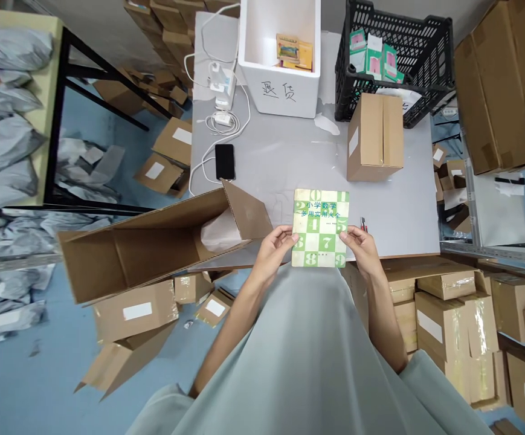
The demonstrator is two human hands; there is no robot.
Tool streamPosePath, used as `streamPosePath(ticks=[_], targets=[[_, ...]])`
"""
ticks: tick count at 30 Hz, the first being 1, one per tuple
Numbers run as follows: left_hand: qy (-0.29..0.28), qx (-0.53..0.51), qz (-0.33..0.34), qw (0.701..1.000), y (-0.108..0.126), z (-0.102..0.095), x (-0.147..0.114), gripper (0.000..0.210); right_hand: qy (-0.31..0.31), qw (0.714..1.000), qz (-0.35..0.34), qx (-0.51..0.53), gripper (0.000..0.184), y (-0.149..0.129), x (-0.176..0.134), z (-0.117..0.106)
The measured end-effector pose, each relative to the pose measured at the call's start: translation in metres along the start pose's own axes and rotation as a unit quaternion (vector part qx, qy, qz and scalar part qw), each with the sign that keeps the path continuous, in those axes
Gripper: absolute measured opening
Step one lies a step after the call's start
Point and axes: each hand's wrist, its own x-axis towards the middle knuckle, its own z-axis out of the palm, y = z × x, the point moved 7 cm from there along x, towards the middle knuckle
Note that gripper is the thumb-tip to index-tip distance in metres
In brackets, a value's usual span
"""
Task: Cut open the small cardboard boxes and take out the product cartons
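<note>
A book with a green and cream checkered cover, large numerals and Chinese lettering is held upright to my view at the table's front edge. My left hand grips its left side, thumb on the cover. On the opposite side, my right hand pinches the right edge, also with its thumb in front. The fingers behind the book are partly hidden. Just beyond my right hand lies a small red and dark tool, perhaps a cutter. To the left of my left hand, an open cardboard box has pale wrapping inside.
On the grey table stand a white foam box with booklets, a black crate with green packs, and a closed carton. A phone lies near white cables. Cartons are stacked below right.
</note>
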Motion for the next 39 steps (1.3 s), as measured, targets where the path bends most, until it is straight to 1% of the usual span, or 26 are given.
streamPosePath(ticks=[3, 7, 10, 14, 20, 29, 35, 39], targets=[[-0.015, -0.012, -0.001, 1.0, 0.0, 0.007, -0.001, 0.055, 0.0, 1.0, 0.003, 0.007, 0.054, 0.001, 0.003, -0.001], [-0.041, -0.032, -0.021, 0.998, -0.002, 0.017, -0.002, 0.057, 0.008, 1.0, 0.004, 0.013, 0.053, 0.005, 0.007, -0.004], [-0.047, -0.033, -0.019, 0.998, -0.003, 0.02, -0.002, 0.056, 0.011, 1.0, 0.008, 0.014, 0.054, 0.01, 0.009, -0.006], [-0.038, -0.027, -0.014, 0.999, -0.004, 0.019, 0.0, 0.055, 0.024, 0.999, 0.015, 0.024, 0.058, 0.015, 0.011, -0.009], [-0.038, -0.029, 0.0, 0.999, -0.001, 0.018, 0.004, 0.057, 0.027, 1.0, 0.005, 0.013, 0.054, 0.012, 0.013, -0.007], [-0.011, -0.023, 0.001, 1.0, 0.0, 0.015, 0.006, 0.059, 0.022, 1.0, -0.007, -0.007, 0.053, 0.011, 0.014, -0.005], [-0.012, -0.014, 0.004, 1.0, 0.0, 0.013, 0.007, 0.058, 0.019, 1.0, -0.012, -0.002, 0.05, 0.009, 0.013, -0.005], [-0.009, -0.004, 0.011, 1.0, -0.002, 0.011, 0.009, 0.057, 0.009, 0.999, -0.029, -0.021, 0.051, 0.004, 0.012, -0.003]])
